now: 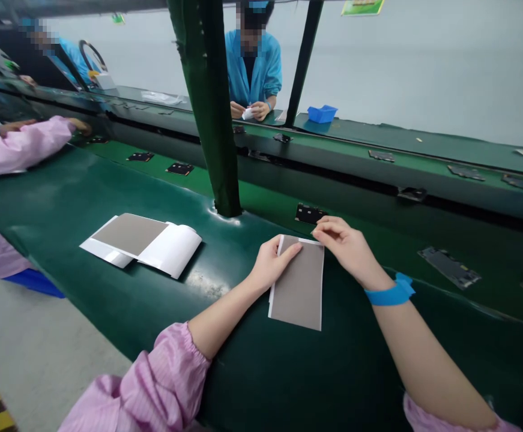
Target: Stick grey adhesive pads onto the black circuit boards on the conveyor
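Observation:
My left hand grips the upper left edge of a grey-brown sheet with a white border, thumb on its face. The sheet is held tilted above the green table. By its top right corner is my right hand, thumb and fingertips pinched together. Whatever they pinch, if anything, is too small to tell. A blue band circles my right wrist. Just beyond the fingers lies a black circuit board. To the left, a stack of similar grey-brown sheets with curled white backing rests on the table.
A green post rises from the table behind the stack. Several boards lie along the green strip beyond the table edge. A pink sleeve reaches in at left. Opposite, a person in blue works near a blue bin.

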Available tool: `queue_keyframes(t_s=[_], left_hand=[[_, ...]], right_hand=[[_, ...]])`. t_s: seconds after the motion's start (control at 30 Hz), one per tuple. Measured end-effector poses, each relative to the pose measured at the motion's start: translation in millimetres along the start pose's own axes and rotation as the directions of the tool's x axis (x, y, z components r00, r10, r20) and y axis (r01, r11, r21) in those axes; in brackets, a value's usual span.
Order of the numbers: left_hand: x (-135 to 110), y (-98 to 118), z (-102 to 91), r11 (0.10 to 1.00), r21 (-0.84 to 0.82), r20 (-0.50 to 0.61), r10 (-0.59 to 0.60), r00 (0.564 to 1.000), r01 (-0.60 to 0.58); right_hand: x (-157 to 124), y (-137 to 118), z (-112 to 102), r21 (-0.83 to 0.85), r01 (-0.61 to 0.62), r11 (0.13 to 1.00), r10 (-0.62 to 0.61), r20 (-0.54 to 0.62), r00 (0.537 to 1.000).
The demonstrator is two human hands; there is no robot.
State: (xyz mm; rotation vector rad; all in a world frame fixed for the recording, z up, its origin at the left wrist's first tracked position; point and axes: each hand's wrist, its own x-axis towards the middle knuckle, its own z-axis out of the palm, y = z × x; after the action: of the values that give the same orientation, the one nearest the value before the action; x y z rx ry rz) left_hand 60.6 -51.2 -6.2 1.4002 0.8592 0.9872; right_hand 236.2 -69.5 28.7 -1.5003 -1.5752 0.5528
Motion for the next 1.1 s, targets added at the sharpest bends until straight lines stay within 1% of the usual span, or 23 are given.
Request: queue_keyframes(t_s=[0.07, 0.17, 0.27, 0.33, 0.4, 0.6, 0.73, 0.9, 0.97, 1.03, 1.1], left_hand=[[1, 0, 0.0, 1.0, 0.002, 0.0, -0.016, 1.0, 0.016], [2, 1, -0.6, 1.0, 0.007, 0.01, -0.021, 1.0, 0.021], [4, 3, -1.4, 1.0, 0.002, 0.013, -0.027, 1.0, 0.027], [5, 4, -1.6, 1.0, 0.006, 0.014, -0.029, 0.999, 0.029], [6, 5, -1.5, 1.0, 0.01, 0.015, -0.029, 0.999, 0.028], [7, 3, -0.5, 0.999, 0.014, 0.016, -0.039, 0.999, 0.039], [8, 1, -0.2, 0.999, 0.039, 0.013, -0.026, 1.0, 0.026], [7, 2, 0.1, 0.999, 0.043, 0.009, -0.025, 1.0, 0.025], [6, 2, 0.1, 0.999, 0.035, 0.002, -0.026, 1.0, 0.026], [6, 2, 0.1, 0.999, 0.02, -0.006, -0.03, 1.0, 0.03], [6, 1, 0.3, 0.999, 0.002, -0.018, -0.035, 0.999, 0.035]], right_hand=[[14, 18, -10, -0.008, -0.034, 0.999, 0.034, -0.042, 0.999], [40, 52, -26, -0.117, -0.116, 0.986, 0.109, -0.06, 0.992], [62, 83, -37, -0.2, -0.223, 0.954, 0.211, -0.079, 0.974], [69, 99, -41, -0.217, -0.268, 0.938, 0.25, -0.108, 0.962], [70, 109, -44, -0.235, -0.284, 0.93, 0.262, -0.119, 0.958], [63, 120, -51, -0.29, -0.297, 0.91, 0.277, -0.106, 0.955], [60, 124, -55, -0.328, -0.324, 0.887, 0.298, -0.129, 0.946], [55, 129, -56, -0.416, -0.309, 0.856, 0.264, -0.163, 0.951], [52, 130, -58, -0.407, -0.33, 0.851, 0.272, -0.196, 0.942], [48, 128, -63, -0.359, -0.355, 0.863, 0.289, -0.225, 0.931], [43, 126, -71, -0.337, -0.354, 0.872, 0.299, -0.205, 0.932]])
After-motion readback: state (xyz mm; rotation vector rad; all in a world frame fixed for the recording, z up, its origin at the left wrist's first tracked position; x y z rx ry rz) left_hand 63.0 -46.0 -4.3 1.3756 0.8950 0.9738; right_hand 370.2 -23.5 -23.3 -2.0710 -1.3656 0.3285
